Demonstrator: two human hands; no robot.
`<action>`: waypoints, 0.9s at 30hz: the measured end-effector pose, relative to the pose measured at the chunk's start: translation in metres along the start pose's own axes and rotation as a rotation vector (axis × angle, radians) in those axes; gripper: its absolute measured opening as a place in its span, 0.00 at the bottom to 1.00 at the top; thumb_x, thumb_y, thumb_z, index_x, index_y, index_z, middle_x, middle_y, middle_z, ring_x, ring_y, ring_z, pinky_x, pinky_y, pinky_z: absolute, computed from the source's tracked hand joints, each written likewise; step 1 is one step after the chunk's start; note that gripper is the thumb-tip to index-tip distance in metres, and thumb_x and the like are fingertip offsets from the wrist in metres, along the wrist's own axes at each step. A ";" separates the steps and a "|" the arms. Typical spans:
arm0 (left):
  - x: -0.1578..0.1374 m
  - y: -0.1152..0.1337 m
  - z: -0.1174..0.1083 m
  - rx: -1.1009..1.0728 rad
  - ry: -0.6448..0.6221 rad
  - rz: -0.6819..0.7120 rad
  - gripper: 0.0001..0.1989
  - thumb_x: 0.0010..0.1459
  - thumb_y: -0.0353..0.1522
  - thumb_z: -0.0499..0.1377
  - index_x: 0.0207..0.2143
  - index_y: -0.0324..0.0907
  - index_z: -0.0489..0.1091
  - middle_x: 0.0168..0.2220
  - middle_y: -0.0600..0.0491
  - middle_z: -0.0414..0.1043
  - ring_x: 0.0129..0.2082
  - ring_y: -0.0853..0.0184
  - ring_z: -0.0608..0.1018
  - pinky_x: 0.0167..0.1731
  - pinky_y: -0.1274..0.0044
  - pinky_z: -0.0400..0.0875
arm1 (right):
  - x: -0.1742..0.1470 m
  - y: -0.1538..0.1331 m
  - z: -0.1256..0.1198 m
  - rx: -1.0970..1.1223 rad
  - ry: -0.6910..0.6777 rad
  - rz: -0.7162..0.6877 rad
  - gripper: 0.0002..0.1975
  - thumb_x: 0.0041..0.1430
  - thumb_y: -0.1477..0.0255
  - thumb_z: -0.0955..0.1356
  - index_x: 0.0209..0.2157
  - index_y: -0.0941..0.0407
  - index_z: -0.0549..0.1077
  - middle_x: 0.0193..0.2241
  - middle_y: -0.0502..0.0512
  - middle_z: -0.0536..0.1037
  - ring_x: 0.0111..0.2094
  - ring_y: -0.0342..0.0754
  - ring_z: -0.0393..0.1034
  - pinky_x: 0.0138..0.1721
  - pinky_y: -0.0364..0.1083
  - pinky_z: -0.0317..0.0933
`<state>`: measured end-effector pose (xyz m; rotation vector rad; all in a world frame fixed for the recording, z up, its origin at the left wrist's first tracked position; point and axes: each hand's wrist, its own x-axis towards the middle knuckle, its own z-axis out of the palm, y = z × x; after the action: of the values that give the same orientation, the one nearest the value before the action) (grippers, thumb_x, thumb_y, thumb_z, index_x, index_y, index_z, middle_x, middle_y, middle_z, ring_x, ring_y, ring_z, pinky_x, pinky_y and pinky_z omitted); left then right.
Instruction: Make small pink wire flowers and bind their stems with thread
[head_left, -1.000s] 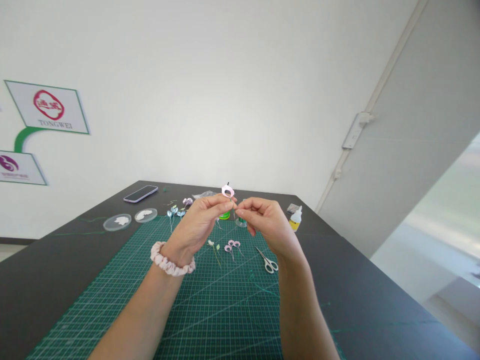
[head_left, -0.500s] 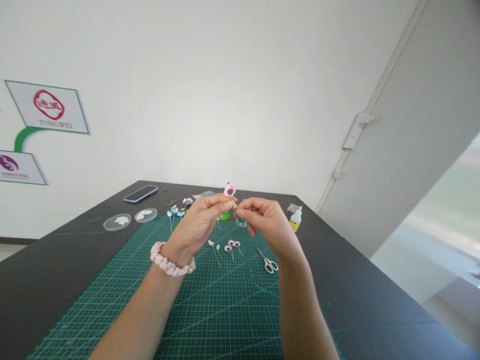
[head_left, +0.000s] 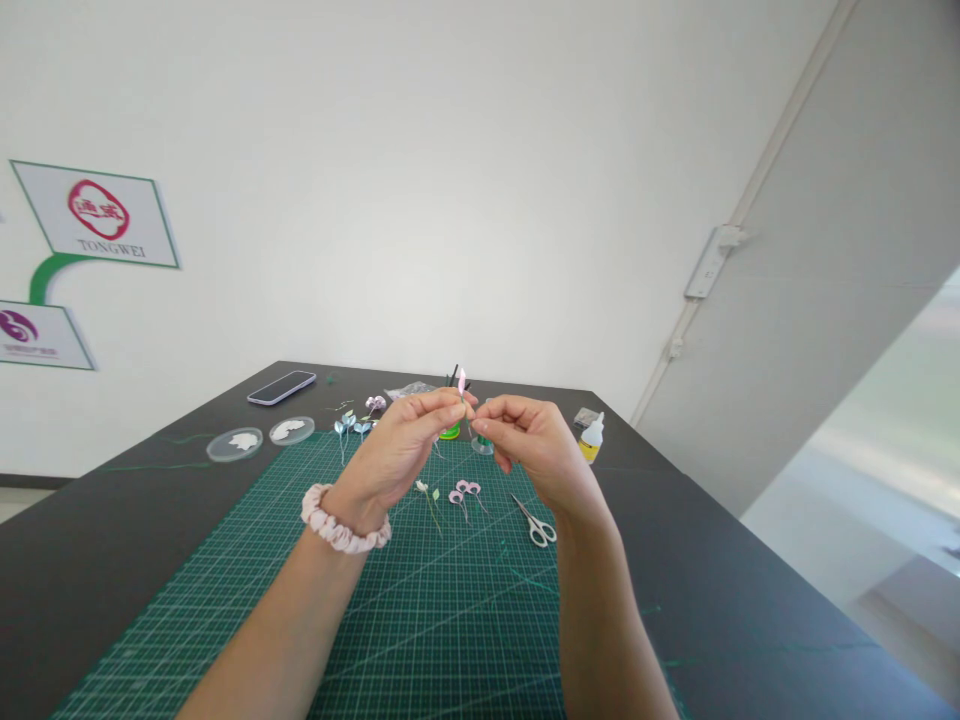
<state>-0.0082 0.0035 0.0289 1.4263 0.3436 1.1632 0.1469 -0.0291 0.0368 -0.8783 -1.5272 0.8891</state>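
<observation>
Pinched between the thumb and finger of my left hand [head_left: 409, 435] is a pink petal [head_left: 462, 384] on a thin stem, held upright and seen edge-on. Close beside it, my right hand [head_left: 521, 435] is closed in a pinch on a thin strand just below the petal. Whether that strand is thread or the stem's lower end is too small to tell. On the cutting mat [head_left: 420, 620] under my hands lie several wired pink petals [head_left: 466, 490], a small white flower with a green leaf [head_left: 429, 492], and white-handled scissors [head_left: 538, 530].
Behind my hands stand a clear spool [head_left: 483, 447] and a green container [head_left: 450, 432]. A glue bottle [head_left: 592, 438] is at the right. Leftward are pale blue wired leaves [head_left: 345, 425], purple flowers [head_left: 376, 403], two dishes with white pieces [head_left: 216, 445] and a phone [head_left: 281, 388].
The pink petal has turned about its stem, from showing its open loop to standing edge-on. Both hands have stayed in nearly the same place.
</observation>
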 end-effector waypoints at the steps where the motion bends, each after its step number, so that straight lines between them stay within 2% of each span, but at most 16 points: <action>1: 0.000 0.000 0.000 -0.001 0.000 -0.001 0.08 0.53 0.34 0.63 0.23 0.43 0.77 0.34 0.51 0.73 0.37 0.65 0.67 0.44 0.71 0.59 | 0.000 0.000 0.000 0.000 0.000 0.001 0.07 0.49 0.67 0.71 0.25 0.56 0.74 0.18 0.45 0.70 0.15 0.35 0.55 0.15 0.41 0.48; 9: 0.001 -0.002 0.000 -0.015 -0.013 0.001 0.08 0.54 0.34 0.63 0.24 0.42 0.77 0.36 0.50 0.75 0.41 0.63 0.70 0.46 0.70 0.60 | 0.001 0.001 0.000 0.025 -0.017 0.005 0.07 0.49 0.67 0.72 0.25 0.56 0.75 0.20 0.46 0.71 0.14 0.35 0.56 0.15 0.41 0.47; 27: 0.000 0.000 0.003 -0.048 -0.020 0.007 0.08 0.54 0.33 0.62 0.23 0.42 0.75 0.34 0.51 0.73 0.38 0.65 0.68 0.45 0.71 0.59 | 0.002 0.003 0.000 0.016 -0.035 0.013 0.07 0.49 0.67 0.71 0.25 0.56 0.75 0.18 0.45 0.69 0.15 0.36 0.55 0.16 0.41 0.48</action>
<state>-0.0058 0.0017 0.0295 1.3978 0.2949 1.1548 0.1470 -0.0265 0.0351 -0.8657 -1.5444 0.9291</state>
